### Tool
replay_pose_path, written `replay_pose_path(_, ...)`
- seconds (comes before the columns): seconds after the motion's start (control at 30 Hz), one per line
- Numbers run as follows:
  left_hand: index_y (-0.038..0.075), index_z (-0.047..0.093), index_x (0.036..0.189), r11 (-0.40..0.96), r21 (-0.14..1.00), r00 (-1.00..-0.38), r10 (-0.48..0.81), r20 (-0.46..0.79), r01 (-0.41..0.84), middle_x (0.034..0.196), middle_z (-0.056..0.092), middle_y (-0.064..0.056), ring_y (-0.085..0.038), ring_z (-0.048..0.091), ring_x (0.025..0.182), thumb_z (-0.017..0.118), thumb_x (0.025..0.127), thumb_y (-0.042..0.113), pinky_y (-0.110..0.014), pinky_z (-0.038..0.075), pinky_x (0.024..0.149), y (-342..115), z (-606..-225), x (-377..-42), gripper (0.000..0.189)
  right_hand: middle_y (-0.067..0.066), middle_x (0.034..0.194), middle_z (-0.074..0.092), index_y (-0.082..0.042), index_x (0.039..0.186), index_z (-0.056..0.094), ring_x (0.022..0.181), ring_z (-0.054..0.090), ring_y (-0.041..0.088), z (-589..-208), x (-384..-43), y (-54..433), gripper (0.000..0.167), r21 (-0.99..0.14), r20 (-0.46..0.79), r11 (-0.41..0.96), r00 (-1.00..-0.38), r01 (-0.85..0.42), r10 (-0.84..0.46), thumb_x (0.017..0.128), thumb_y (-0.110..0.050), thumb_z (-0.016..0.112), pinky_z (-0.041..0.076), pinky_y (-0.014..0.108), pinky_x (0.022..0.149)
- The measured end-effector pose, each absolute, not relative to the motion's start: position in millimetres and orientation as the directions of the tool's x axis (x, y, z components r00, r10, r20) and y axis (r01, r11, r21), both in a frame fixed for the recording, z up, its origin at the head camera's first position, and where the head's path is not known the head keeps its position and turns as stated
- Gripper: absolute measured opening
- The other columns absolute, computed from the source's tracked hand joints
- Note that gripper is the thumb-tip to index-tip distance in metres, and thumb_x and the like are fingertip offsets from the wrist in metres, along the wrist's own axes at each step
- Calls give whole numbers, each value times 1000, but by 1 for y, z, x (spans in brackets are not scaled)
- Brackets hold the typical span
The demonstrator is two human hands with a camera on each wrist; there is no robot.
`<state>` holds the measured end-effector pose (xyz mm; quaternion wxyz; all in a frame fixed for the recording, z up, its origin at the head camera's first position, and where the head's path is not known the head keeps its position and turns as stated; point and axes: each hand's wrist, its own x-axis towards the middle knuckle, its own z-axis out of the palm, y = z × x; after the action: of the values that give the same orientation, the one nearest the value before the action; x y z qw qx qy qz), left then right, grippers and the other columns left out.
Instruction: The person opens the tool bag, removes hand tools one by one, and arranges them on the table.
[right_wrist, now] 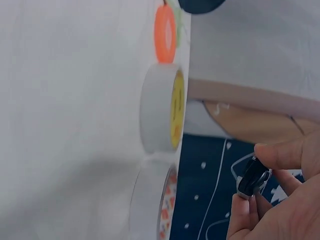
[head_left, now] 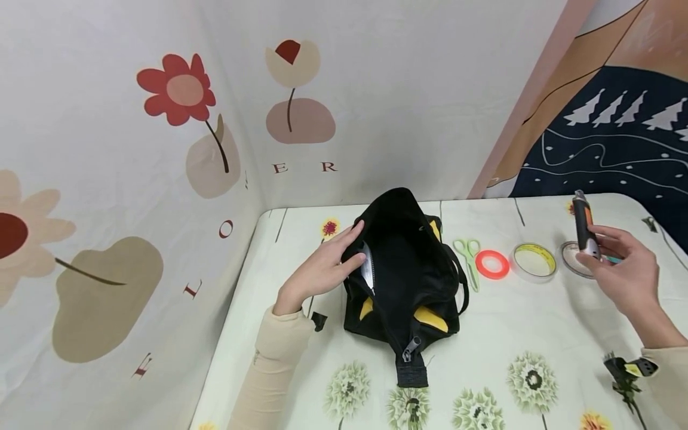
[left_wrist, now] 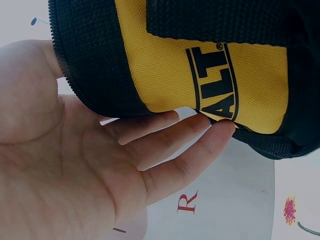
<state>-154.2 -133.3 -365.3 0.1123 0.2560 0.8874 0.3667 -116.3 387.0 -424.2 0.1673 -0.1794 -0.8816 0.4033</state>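
Observation:
A black and yellow tool bag [head_left: 398, 310] sits on the table with its zipped mouth gaping. My left hand [head_left: 322, 266] grips the left edge of that mouth, thumb on the inner side and fingers along the yellow outer panel [left_wrist: 170, 75] with its "ALT" lettering. Raised over the right side of the table, my right hand [head_left: 626, 269] holds a black, grey and orange utility knife [head_left: 583, 224] upright between thumb and fingers. In the right wrist view the knife [right_wrist: 254, 177] shows end-on. Beneath it, a roll of clear tape [head_left: 565, 261] is partly hidden by the hand.
Green scissors [head_left: 473, 269], a red-orange tape roll [head_left: 492, 264] and a clear tape roll with a yellow core [head_left: 534, 263] lie in a row right of the bag. A flowered cloth [head_left: 301, 382] covers the table. Printed curtains [head_left: 387, 119] hang behind and at left.

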Motion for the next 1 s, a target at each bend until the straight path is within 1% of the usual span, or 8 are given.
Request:
replay_pose_path(0.13,10,21,178,603,709,-846,533,-16,366,183,21,-15,-36,19,170,57,116,29,-56,20,136,-133,-366,-154,73,-27,108,55,-9,158,62,93,40,-20,-428,-119,398,55,-748,133,620,-862,237,490,104,-3,74,38,0,75)
replay_pose_path(0.23,10,21,178,604,708,-846,532,-17,365,183,21,-15,-37,19,170,56,116,29,-56,20,136,-133,-365,-154,73,5,128,67,-1,159,57,92,33,-20,-432,-119,407,56,-698,142,664,-858,267,494,105,-1,71,36,0,73)
replay_pose_path(0.33,10,21,178,604,707,-846,533,-16,367,183,21,-15,-38,19,170,56,117,28,-57,20,136,-134,-365,-154,73,34,148,58,5,159,52,89,27,-20,-435,-120,416,55,-658,143,695,-858,289,493,107,2,68,32,3,71)
replay_pose_path(0.43,11,22,178,605,707,-847,532,-16,366,183,22,-15,-37,19,170,56,117,28,-57,21,136,-134,-365,-153,73,38,154,54,5,162,48,92,37,-13,-438,-122,426,54,-662,99,672,-850,332,517,110,2,63,36,10,75)
replay_pose_path(0.57,10,22,178,607,705,-847,532,-18,367,183,22,-15,-37,19,170,56,117,28,-56,20,136,-133,-365,-153,73,34,163,49,-7,170,43,116,54,11,-460,-127,453,59,-680,64,640,-840,358,538,113,0,55,52,26,101)
replay_pose_path(0.7,10,22,178,608,706,-847,531,-22,363,183,21,-15,-37,19,170,56,117,29,-56,20,136,-133,-366,-154,73,29,168,47,-20,173,41,120,48,1,-504,-139,496,64,-678,103,652,-834,340,542,113,-2,54,50,32,116)
replay_pose_path(0.73,10,22,178,608,706,-847,532,-22,364,183,21,-15,-36,19,170,56,117,29,-56,19,136,-134,-366,-154,73,30,169,46,-16,173,42,124,51,8,-508,-141,502,64,-686,97,640,-827,347,553,113,0,54,48,38,121)
replay_pose_path(1.0,11,21,178,611,703,-847,531,-22,364,183,21,-15,-34,18,170,57,117,29,-56,20,136,-134,-365,-153,74,30,167,48,-9,169,46,121,50,3,-520,-138,519,60,-687,101,616,-788,386,608,111,3,52,44,45,126)
